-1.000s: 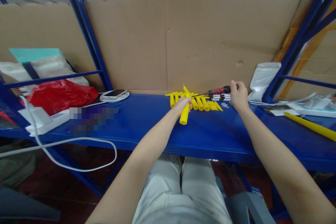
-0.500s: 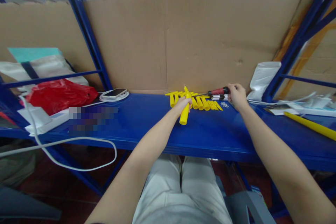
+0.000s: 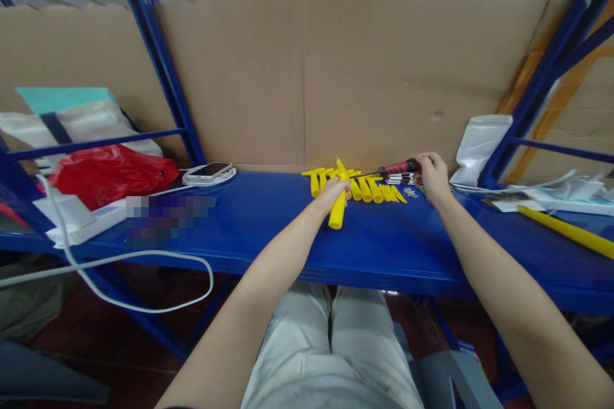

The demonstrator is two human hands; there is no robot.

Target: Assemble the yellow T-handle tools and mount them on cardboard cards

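Note:
My left hand (image 3: 334, 191) is wrapped round a yellow T-shaped plastic piece (image 3: 337, 212), whose round open end points toward me. In my right hand (image 3: 433, 177) is the handle of a red and black screwdriver (image 3: 399, 169). Its shaft runs left to the head of the yellow piece; the exact contact of the tip is too small to tell. Behind and beside the held piece, several similar yellow pieces (image 3: 365, 190) lie in a row. Small flat yellow parts (image 3: 392, 193) and white-and-black sticks (image 3: 400, 179) rest beneath the screwdriver, close to a little heap of screws (image 3: 410, 192).
A blue shelf (image 3: 268, 230) backed by cardboard (image 3: 230, 83) bears everything. Leftward are a phone (image 3: 214, 170) on a coiled white cable, a red bag (image 3: 112, 172) and a power strip (image 3: 108, 214). On the right are a white pouch (image 3: 481, 147) and a long yellow tube (image 3: 566, 230).
Both hands keep their grips in nearly the same place. The fingers of my right hand have shifted slightly on the screwdriver handle.

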